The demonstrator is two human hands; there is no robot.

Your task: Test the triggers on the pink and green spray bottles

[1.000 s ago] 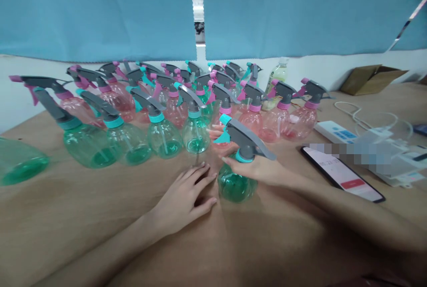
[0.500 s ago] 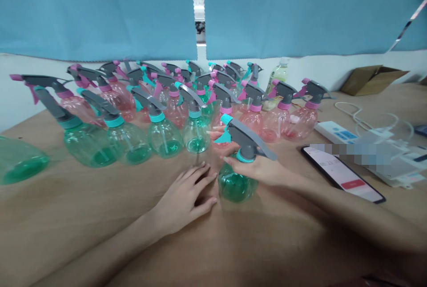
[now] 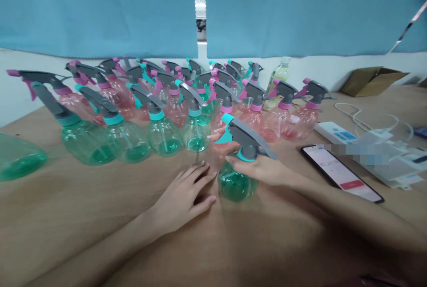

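Observation:
My right hand (image 3: 267, 170) is round the upper part of a green spray bottle (image 3: 236, 185), just below its turquoise collar. The bottle stands upright on the table, its grey head and turquoise nozzle pointing up to the left. The thumb lies across the near side; the fingers reach behind, partly hidden, with some tips showing past the trigger. My left hand (image 3: 182, 198) rests palm down on the wooden table (image 3: 160, 256), fingers spread and holding nothing, its tips close to the bottle's left side. A green spray bottle (image 3: 196, 133) stands just beyond it.
Several green and pink spray bottles (image 3: 163, 136) stand in rows behind my hands, with a labelled drink bottle (image 3: 279, 73) at the back. To the right are a phone (image 3: 340, 173), a white power strip (image 3: 336, 132) with cables, and a cardboard box (image 3: 370, 80).
The view has shifted very slightly. Both hands and the held spray bottle stay where they were.

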